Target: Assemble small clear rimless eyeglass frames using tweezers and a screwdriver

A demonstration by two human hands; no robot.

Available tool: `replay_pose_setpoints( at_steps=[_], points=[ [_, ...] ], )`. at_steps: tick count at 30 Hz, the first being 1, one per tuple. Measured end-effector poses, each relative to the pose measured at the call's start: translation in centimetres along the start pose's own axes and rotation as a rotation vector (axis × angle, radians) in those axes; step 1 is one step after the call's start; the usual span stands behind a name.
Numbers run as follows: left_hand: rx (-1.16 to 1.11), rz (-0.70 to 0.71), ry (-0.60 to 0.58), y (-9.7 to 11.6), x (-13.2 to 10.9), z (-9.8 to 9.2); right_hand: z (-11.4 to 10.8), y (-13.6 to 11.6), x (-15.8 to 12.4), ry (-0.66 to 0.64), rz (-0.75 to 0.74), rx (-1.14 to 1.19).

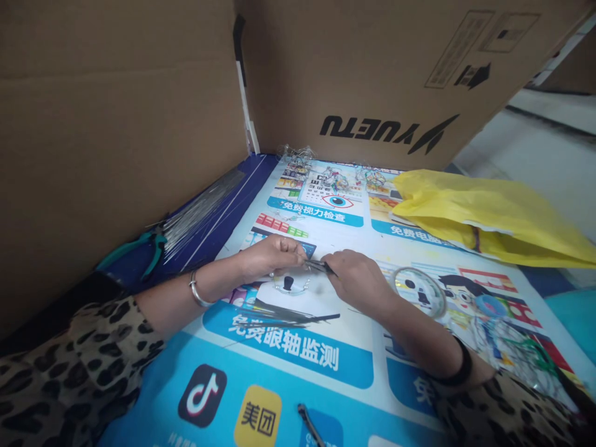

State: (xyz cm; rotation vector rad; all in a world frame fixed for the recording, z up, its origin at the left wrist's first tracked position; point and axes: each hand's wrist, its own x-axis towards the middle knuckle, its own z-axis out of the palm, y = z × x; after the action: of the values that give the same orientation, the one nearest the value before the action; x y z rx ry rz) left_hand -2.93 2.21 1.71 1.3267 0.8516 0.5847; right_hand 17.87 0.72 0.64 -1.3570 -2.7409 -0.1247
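My left hand [275, 256] is closed in a pinch over the printed sheet, holding a thin beaded wire [307, 287]. The wire hangs below the fingers in a curved loop strung with small pale beads. My right hand [356, 279] is wrapped round slim pliers [317, 266], whose handles are hidden in the palm. Their narrow dark jaws point left and meet the wire close to my left fingertips. Whether the jaws are fully closed I cannot tell. Just below the hands lies a small bunch of dark wire strips [288, 315].
Cardboard walls [354, 74] stand behind and left. Teal-handled pliers [156, 251] lie beside a bundle of thin wires [205, 211]. Tangled wire pieces [298, 158] lie at the back, a yellow bag [488, 211] and a clear ring-shaped roll [442, 298] at right, a dark tool [310, 425] in front.
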Motion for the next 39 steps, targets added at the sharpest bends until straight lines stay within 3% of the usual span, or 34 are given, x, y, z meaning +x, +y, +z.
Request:
replay_pose_setpoints(
  at_steps=[12, 23, 28, 39],
  points=[
    [0.069, -0.032, 0.136, 0.1, -0.3, 0.9, 0.0, -0.4, 0.1, -0.030, 0.071, -0.003],
    [0.099, 0.002, 0.243, 0.2, -0.3, 1.3, 0.2, 0.3, 0.3, 0.021, 0.167, 0.200],
    [0.158, 0.052, 0.312, -0.2, 0.0, 1.6, 0.0, 0.1, 0.3, 0.050, 0.113, 0.113],
    [0.275, 0.159, 0.505, -0.4, 0.1, 2.6, -0.9, -1.9, 0.1, 0.047, 0.225, -0.144]
  ],
)
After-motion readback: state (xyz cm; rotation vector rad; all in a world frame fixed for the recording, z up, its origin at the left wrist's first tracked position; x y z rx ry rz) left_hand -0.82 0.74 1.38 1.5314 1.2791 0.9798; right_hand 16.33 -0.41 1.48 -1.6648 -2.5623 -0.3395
